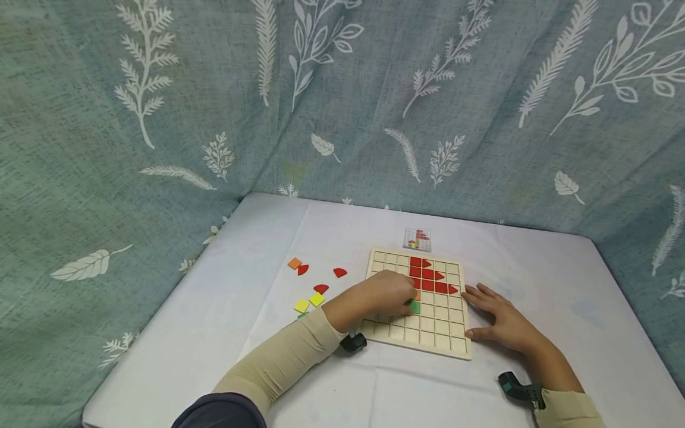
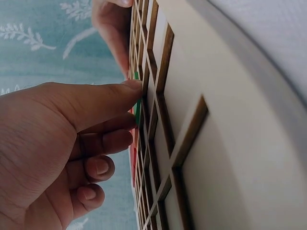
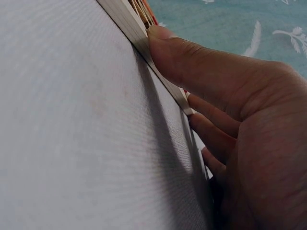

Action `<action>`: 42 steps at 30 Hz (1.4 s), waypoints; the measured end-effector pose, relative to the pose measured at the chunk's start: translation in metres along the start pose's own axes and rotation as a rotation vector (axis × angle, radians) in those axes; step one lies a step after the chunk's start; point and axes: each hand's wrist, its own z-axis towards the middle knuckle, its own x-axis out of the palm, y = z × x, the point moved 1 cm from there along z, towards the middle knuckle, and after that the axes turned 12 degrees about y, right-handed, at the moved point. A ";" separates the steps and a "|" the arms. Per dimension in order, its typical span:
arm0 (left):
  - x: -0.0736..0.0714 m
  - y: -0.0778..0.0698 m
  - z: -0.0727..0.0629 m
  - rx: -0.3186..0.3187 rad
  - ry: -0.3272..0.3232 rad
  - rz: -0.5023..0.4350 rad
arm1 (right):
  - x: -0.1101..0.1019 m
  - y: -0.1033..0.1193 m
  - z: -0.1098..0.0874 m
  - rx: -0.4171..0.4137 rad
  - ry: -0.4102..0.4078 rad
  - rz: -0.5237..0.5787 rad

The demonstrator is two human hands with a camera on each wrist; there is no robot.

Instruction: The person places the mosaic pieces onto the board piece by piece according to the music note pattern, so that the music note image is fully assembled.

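Observation:
A pale wooden grid board (image 1: 440,329) lies on the table, with rows of red tiles (image 1: 428,285) in its upper middle cells, some square and some with rounded ends. Over the board's middle, my left hand (image 1: 382,295) pinches a green square tile (image 2: 137,112) between thumb and index finger, down at the grid; the other fingers are curled in. An orange tile (image 1: 418,295) shows just above the green one, partly covered by the fingers. On the board's right edge, my right hand (image 1: 500,320) rests its thumb (image 3: 165,48) and extended fingertips against the wooden side.
A small pattern card (image 1: 417,239) lies behind the board. Left of it are loose tiles: an orange square (image 1: 294,263), several red quarter-rounds (image 1: 339,272), yellow squares (image 1: 317,299) and a green piece (image 1: 303,315) by the left sleeve. A patterned curtain (image 1: 342,107) surrounds the table.

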 end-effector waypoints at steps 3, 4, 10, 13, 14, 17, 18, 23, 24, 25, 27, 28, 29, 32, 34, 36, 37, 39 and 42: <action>0.000 0.000 -0.002 0.002 -0.001 -0.005 | 0.000 0.002 0.000 -0.003 0.002 0.003; 0.000 0.000 -0.003 0.004 -0.002 -0.005 | 0.000 0.002 0.000 -0.003 0.002 0.005; 0.001 0.001 -0.004 -0.007 -0.013 0.023 | 0.000 0.003 0.000 0.007 0.003 -0.010; 0.001 0.000 -0.005 -0.012 -0.019 0.025 | 0.000 0.004 0.001 0.004 0.004 -0.014; 0.000 0.000 -0.005 -0.011 -0.020 0.024 | 0.000 0.004 0.001 0.002 0.004 -0.016; 0.000 0.001 -0.008 -0.011 -0.031 0.018 | 0.001 0.004 0.002 0.000 0.003 -0.018; 0.001 0.002 -0.009 -0.011 -0.034 0.022 | 0.001 0.004 0.002 0.001 0.003 -0.018; 0.006 0.010 -0.018 -0.015 -0.047 0.040 | 0.001 0.003 0.001 0.019 0.002 -0.028; 0.007 0.012 -0.021 -0.015 -0.051 0.039 | 0.001 0.003 0.001 0.021 0.001 -0.027; 0.007 0.014 -0.024 -0.014 -0.056 0.031 | 0.001 0.003 0.001 0.022 -0.001 -0.028; 0.008 0.020 -0.031 -0.010 -0.064 0.020 | 0.000 0.003 0.000 0.018 -0.004 -0.025; 0.008 0.023 -0.035 -0.008 -0.068 0.011 | 0.000 0.003 0.000 0.016 -0.004 -0.022; 0.009 0.026 -0.039 -0.005 -0.074 0.003 | 0.000 0.004 0.000 0.018 -0.004 -0.017; 0.013 0.037 -0.050 0.001 -0.089 -0.019 | 0.000 0.004 0.000 0.024 0.005 -0.015; 0.015 0.044 -0.057 -0.004 -0.103 -0.039 | 0.001 0.004 0.000 0.032 0.009 -0.016; 0.018 0.051 -0.064 -0.014 -0.120 -0.054 | 0.002 0.004 0.000 0.039 0.010 -0.018; 0.020 0.054 -0.068 -0.019 -0.127 -0.058 | 0.002 0.004 0.000 0.037 0.009 -0.018; 0.023 0.058 -0.075 -0.037 -0.136 -0.070 | 0.003 0.003 0.000 0.034 0.008 -0.016; 0.026 0.064 -0.085 -0.068 -0.133 -0.097 | 0.003 0.003 0.001 0.034 0.014 -0.015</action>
